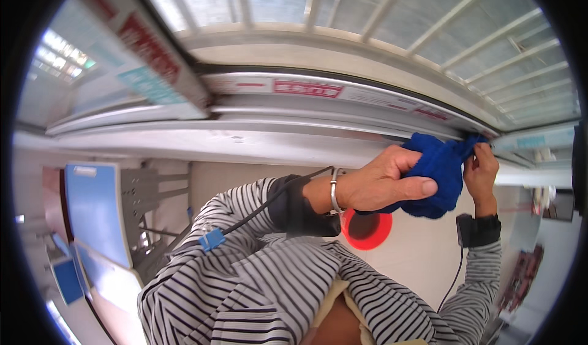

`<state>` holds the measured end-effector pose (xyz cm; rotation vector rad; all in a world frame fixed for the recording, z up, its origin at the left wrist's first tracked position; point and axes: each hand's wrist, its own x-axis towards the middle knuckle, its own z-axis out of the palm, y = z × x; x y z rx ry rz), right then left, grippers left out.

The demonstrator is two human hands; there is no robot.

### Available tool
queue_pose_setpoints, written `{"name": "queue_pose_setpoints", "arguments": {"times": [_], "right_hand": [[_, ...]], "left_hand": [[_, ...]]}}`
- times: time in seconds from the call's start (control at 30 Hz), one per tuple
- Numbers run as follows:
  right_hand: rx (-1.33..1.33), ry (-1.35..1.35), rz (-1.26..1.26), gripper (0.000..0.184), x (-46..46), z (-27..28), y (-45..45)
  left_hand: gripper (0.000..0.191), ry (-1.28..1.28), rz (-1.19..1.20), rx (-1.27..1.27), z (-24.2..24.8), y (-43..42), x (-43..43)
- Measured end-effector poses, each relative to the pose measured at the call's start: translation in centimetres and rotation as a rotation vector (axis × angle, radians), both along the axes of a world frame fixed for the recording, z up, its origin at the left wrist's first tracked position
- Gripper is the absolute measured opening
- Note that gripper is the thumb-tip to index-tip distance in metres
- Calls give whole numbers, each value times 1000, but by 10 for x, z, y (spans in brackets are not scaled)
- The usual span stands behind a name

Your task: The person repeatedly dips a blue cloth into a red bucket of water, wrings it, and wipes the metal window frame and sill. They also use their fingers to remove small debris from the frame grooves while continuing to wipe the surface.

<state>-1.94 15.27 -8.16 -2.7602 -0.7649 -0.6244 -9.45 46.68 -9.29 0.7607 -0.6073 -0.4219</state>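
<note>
A bunched blue cloth (432,175) lies over the right end of a sliding-window track (321,111). My left hand (381,179), with a silver bangle at its wrist, grips the main bundle between thumb and fingers. My right hand (480,170) pinches a narrow twisted end of the same cloth at the corner of the frame, its fingertips partly hidden. A red bucket (385,231) with dark contents stands on the floor below my left hand.
Metal window bars (386,10) run beyond the track. A sliding window sash (161,65) stands at the left. Blue-topped desks (94,207) are at the lower left. Cables hang from black bands on both forearms.
</note>
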Motion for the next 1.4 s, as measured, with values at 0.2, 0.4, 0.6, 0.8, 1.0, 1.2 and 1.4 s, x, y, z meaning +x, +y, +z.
{"name": "queue_pose_setpoints", "arguments": {"times": [0.2,0.4,0.6,0.8,1.0,1.2,1.4], "right_hand": [[152,-26,298,15,-22,34,104],[199,-63,346,21,-46,27,201],[370,47,603,39,-75,12,317],[622,-92,689,22,-83,33,379],[266,-514,950,18,-66,112,399],[-6,-802,816,9,-57,125,419],[-73,-811,819,4,-48,126,402]], "left_hand": [[30,-60,167,117,52,40,-26],[25,-24,439,244,57,112,-75],[31,49,661,362,52,174,-126],[56,61,999,191,43,248,-162],[64,190,1356,-169,60,305,-175],[58,-76,1521,-253,120,321,-194],[67,-354,811,-190,139,362,-232]]}}
